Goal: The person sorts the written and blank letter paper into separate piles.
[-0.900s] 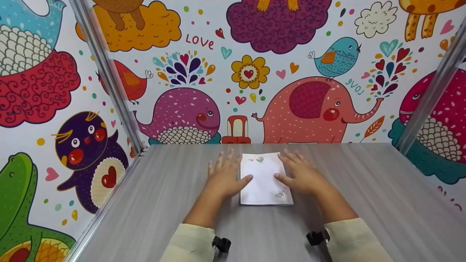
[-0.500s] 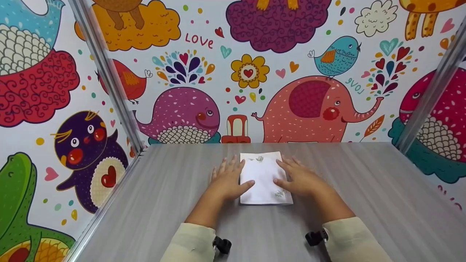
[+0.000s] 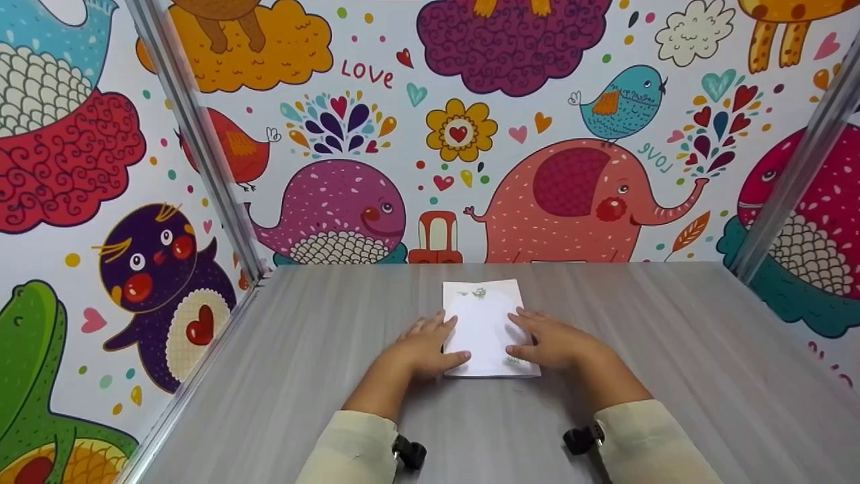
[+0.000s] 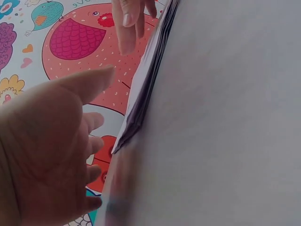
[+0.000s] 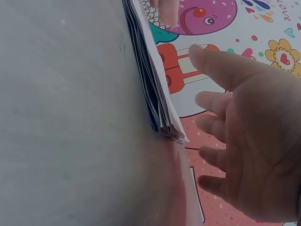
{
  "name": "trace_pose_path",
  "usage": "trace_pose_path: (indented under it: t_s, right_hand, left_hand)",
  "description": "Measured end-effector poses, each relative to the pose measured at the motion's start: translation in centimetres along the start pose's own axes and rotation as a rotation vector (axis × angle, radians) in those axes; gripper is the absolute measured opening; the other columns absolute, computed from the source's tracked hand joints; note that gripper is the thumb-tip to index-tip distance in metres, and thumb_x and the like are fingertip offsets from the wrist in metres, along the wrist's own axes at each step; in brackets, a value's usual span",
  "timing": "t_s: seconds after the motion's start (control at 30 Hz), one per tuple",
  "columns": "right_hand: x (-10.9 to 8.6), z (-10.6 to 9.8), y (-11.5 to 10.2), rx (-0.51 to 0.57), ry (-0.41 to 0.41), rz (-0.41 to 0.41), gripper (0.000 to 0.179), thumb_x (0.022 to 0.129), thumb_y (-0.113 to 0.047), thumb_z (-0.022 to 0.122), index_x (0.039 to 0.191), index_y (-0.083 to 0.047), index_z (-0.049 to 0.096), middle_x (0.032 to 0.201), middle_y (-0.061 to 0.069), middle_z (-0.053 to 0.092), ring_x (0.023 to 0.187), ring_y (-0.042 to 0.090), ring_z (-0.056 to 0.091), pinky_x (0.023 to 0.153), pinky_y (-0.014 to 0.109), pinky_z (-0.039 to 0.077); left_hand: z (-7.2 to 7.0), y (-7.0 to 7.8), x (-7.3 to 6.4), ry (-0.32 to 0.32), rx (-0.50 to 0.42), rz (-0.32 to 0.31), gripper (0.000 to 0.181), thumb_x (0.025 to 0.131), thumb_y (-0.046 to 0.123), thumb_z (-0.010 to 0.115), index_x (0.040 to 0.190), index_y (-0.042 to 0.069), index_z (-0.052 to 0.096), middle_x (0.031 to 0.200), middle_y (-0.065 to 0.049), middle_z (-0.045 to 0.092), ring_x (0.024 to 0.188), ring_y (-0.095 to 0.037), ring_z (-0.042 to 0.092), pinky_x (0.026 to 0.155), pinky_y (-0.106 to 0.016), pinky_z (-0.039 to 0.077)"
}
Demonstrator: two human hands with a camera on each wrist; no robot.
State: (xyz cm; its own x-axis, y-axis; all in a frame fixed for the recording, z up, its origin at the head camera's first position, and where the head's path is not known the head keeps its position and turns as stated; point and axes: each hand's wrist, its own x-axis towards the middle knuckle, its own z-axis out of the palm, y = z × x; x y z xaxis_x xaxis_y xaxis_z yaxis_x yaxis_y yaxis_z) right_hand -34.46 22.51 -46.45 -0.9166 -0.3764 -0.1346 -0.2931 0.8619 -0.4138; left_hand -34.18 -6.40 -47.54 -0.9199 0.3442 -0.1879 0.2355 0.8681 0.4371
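A white stack of paper (image 3: 482, 329) with small green leaf prints lies flat on the grey table, its layered edges (image 4: 149, 84) visible in the left wrist view. At its left side is my left hand (image 3: 423, 346), fingers spread and relaxed, the thumb reaching over the near left part of the paper. Opposite it, my right hand (image 3: 554, 339) lies at the right side, the thumb over the sheet near the lower leaf print. In the right wrist view, the right hand's fingers (image 5: 214, 122) are loosely bent around nothing. Whether either hand touches the paper, I cannot tell.
The grey table (image 3: 322, 349) extends on both sides of the paper. A wall with printed cartoon animals (image 3: 564, 195) stands behind it, and metal posts (image 3: 201, 141) rise at the corners. A black wrist camera (image 3: 410, 452) sits at the left sleeve.
Both hands have slid toward the near end of the paper along its sides, uncovering more of its far part. The paper has stayed in place.
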Motion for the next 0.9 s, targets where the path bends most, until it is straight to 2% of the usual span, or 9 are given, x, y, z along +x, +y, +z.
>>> trace_pose_path:
  t_s: [0.17,0.37,0.47,0.63,0.9]
  right_hand:
    - [-0.11,0.42,0.28,0.047,-0.06,0.038,0.087,0.093,-0.062,0.071,0.167,-0.027,0.04,0.177,0.008,0.032,0.166,0.038,0.025,0.13,0.07,0.023]
    - [-0.29,0.66,0.64,0.052,-0.102,0.046,0.086,0.091,-0.062,0.073,0.165,-0.03,0.043,0.177,0.003,0.033,0.167,0.039,0.022,0.131,0.072,0.02]
    - [-0.3,0.67,0.8,0.046,-0.113,0.048,0.084,0.091,-0.061,0.074,0.164,-0.032,0.043,0.178,0.001,0.032,0.168,0.038,0.02,0.131,0.071,0.017]
    - [-0.31,0.78,0.72,0.054,-0.127,0.047,0.084,0.092,-0.049,0.078,0.165,-0.032,0.042,0.178,0.002,0.03,0.167,0.041,0.017,0.131,0.073,0.017]
    - [-0.24,0.87,0.55,0.055,-0.128,0.048,0.082,0.092,-0.041,0.081,0.165,-0.03,0.043,0.178,0.002,0.031,0.167,0.041,0.017,0.131,0.07,0.02]
  left_hand:
    - [0.18,-0.15,-0.03,-0.059,0.015,0.034,0.088,0.098,0.072,0.056,0.17,0.03,0.03,0.181,0.0,0.021,0.169,-0.034,0.018,0.135,-0.064,0.018]
    - [0.35,-0.31,0.05,-0.082,0.053,0.055,0.086,0.099,0.072,0.055,0.169,0.027,0.034,0.181,0.0,0.023,0.168,-0.034,0.019,0.135,-0.064,0.018]
    - [0.37,-0.43,-0.01,-0.088,0.054,0.055,0.086,0.098,0.069,0.058,0.169,0.027,0.035,0.181,0.0,0.023,0.168,-0.035,0.018,0.135,-0.064,0.016]
    - [0.18,-0.6,-0.23,-0.096,0.064,0.065,0.087,0.095,0.061,0.066,0.169,0.027,0.034,0.181,0.001,0.022,0.169,-0.035,0.017,0.135,-0.064,0.014]
    - [-0.08,-0.55,-0.45,-0.108,0.057,0.074,0.084,0.097,0.055,0.065,0.169,0.025,0.035,0.181,0.0,0.021,0.169,-0.034,0.016,0.135,-0.064,0.013]
